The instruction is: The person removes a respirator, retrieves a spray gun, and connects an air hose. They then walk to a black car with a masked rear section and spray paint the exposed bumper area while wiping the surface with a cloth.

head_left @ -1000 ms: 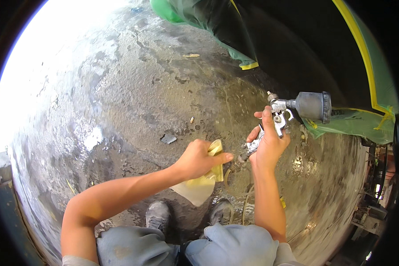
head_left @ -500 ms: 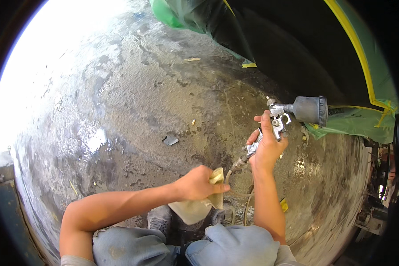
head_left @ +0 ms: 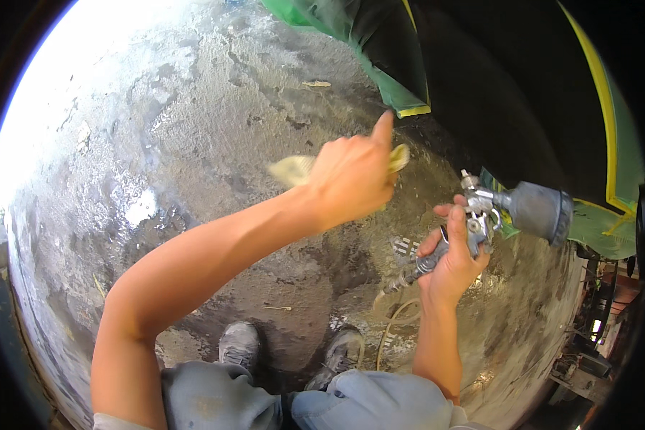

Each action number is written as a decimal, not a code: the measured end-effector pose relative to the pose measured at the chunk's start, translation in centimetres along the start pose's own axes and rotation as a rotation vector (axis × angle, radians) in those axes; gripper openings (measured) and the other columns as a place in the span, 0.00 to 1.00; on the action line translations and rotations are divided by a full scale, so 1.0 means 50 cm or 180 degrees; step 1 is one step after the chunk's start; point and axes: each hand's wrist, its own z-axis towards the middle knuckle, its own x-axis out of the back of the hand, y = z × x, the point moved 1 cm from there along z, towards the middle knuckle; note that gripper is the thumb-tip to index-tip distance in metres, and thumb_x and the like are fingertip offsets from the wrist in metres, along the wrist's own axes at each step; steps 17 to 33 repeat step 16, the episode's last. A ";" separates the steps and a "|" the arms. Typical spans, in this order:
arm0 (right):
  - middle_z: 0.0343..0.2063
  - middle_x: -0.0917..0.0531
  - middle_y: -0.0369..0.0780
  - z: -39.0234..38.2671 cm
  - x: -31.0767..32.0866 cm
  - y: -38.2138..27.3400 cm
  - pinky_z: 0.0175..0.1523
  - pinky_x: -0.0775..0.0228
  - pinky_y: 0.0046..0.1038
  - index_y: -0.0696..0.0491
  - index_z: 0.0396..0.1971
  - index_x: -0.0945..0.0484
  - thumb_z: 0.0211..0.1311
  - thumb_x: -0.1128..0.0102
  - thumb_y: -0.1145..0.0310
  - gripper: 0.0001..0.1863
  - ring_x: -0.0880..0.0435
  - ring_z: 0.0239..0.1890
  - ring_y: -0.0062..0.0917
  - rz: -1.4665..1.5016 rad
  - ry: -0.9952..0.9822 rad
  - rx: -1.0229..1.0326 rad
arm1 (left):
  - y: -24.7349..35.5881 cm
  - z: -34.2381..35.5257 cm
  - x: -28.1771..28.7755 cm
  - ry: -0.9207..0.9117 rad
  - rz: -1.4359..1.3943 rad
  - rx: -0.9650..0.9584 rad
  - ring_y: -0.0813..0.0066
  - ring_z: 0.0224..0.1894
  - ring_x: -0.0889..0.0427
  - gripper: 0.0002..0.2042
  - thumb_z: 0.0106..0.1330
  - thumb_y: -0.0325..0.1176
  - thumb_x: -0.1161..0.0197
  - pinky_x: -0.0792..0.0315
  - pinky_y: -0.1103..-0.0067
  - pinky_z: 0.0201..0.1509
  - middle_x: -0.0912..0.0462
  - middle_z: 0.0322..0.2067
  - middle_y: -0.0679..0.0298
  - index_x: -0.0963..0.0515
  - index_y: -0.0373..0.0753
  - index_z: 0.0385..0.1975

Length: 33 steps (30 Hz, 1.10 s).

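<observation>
My left hand (head_left: 351, 175) is reached forward, closed on a pale yellow cloth (head_left: 294, 170) that sticks out on both sides of the fist. Its index finger is stretched out toward the lower corner of a dark panel (head_left: 494, 93), edged with yellow masking tape (head_left: 413, 111). Whether the fingertip touches it I cannot tell. A spray gun (head_left: 480, 215) is gripped in my right hand (head_left: 451, 265), lying sideways with its grey cup (head_left: 541, 213) toward the right. From the gun's handle a thin pale hose (head_left: 401, 315) loops down past my right forearm.
Green masking film (head_left: 394, 89) hangs along the panel's edges. The concrete floor (head_left: 215, 143) is worn, stained and wet in places. My shoes (head_left: 240, 344) stand below. At the right, dark metal equipment (head_left: 588, 373) lines the floor's edge.
My left hand has swung forward from near my knees toward the panel, carrying the cloth and extending its index finger. The spray gun in my right hand has shifted right and slightly down.
</observation>
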 end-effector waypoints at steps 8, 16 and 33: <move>0.34 0.16 0.47 0.002 0.037 -0.029 0.16 0.39 0.20 0.64 0.51 0.24 0.66 0.32 0.66 0.21 0.27 0.14 0.19 -0.0300 0.0181 -0.0002 | 0.077 0.126 -0.033 0.0081 0.0076 -0.0160 0.50 0.25 0.15 0.48 0.55 0.30 0.37 0.21 0.64 0.32 0.16 0.24 0.48 0.60 0.07 0.66; 0.33 0.17 0.48 0.013 0.067 -0.021 0.16 0.39 0.19 0.65 0.54 0.27 0.65 0.32 0.66 0.24 0.27 0.13 0.20 -0.0375 0.0144 -0.0002 | 0.093 0.156 -0.096 0.0094 0.0046 -0.0011 0.47 0.26 0.15 0.50 0.58 0.33 0.35 0.20 0.61 0.32 0.17 0.25 0.44 0.64 0.07 0.66; 0.33 0.17 0.48 0.013 0.067 -0.021 0.16 0.39 0.19 0.65 0.54 0.27 0.65 0.32 0.66 0.24 0.27 0.13 0.20 -0.0375 0.0144 -0.0002 | 0.093 0.156 -0.096 0.0094 0.0046 -0.0011 0.47 0.26 0.15 0.50 0.58 0.33 0.35 0.20 0.61 0.32 0.17 0.25 0.44 0.64 0.07 0.66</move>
